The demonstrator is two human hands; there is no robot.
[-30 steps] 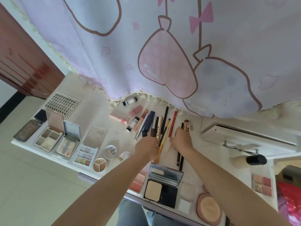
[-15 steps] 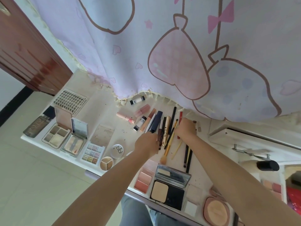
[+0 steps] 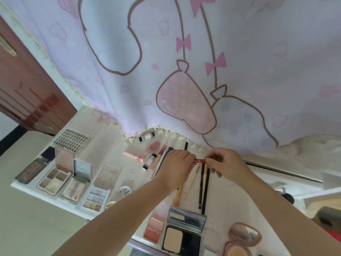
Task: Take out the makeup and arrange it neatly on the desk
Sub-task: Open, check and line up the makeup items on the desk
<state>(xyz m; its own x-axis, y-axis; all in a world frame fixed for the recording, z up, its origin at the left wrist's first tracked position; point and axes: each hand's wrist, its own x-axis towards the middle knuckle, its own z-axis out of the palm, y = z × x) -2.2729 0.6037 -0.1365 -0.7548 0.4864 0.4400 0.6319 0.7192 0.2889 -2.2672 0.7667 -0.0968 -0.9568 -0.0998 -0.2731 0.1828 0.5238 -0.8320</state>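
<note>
A red pencil [image 3: 200, 160] is held level above the white desk [image 3: 110, 145], one end pinched by my left hand [image 3: 177, 165], the other by my right hand [image 3: 226, 163]. Under the hands lies a row of pencils and brushes: two dark pencils [image 3: 203, 189], a thin yellow stick [image 3: 192, 180] and a brush with a peach tip [image 3: 178, 197]. Left of my left hand lie lip tubes [image 3: 133, 156], a small white tube [image 3: 149, 160] and another white tube [image 3: 147, 136] near the curtain. My left hand hides part of the row.
Open palettes [image 3: 53, 179] and a lash tray [image 3: 72, 140] fill the desk's left end. A black compact [image 3: 181, 235], a blush palette [image 3: 154, 228] and a round pink compact [image 3: 243, 239] sit at the near edge. A pink curtain [image 3: 184, 71] hangs behind; a brown door [image 3: 27, 93] stands left.
Both hands lifted the red pencil out of the row and now hold it crosswise by its ends. The view has tilted up toward the curtain.
</note>
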